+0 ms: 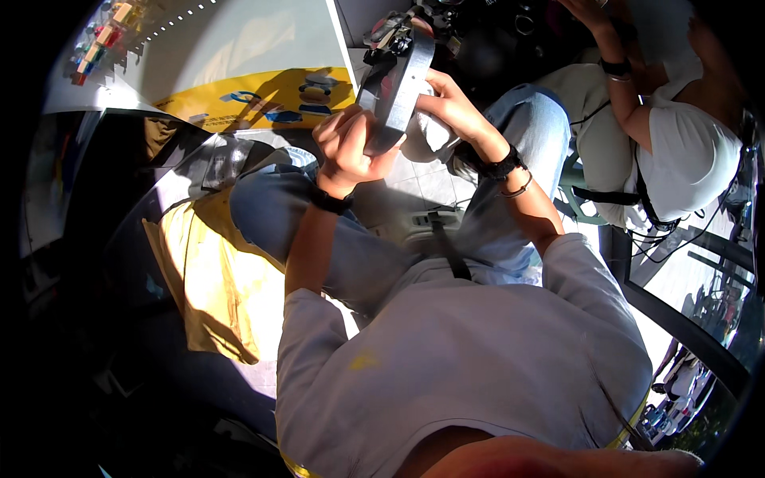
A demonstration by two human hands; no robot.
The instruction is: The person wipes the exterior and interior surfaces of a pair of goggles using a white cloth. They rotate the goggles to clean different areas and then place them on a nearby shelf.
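Note:
A silver, flat object with rounded ends (405, 88), seen nearly edge-on, is held up over my lap. I cannot make out its exact kind. My left hand (351, 149) is closed around its lower end, fingers curled. My right hand (453, 107) grips its right side, with the fingertips partly hidden behind it. Just below the right hand shows a white, rounded thing (433, 131); whether it is held or lies lower down, I cannot tell. Dark bands circle both wrists.
A white panel with a yellow printed band (227, 99) stands ahead left, small colourful blocks (100, 44) at its far corner. Yellow fabric (211, 279) lies by my left leg. Another person in a white top (689, 151) sits at the right, near thin cables. Dark clutter (478, 48) lies ahead.

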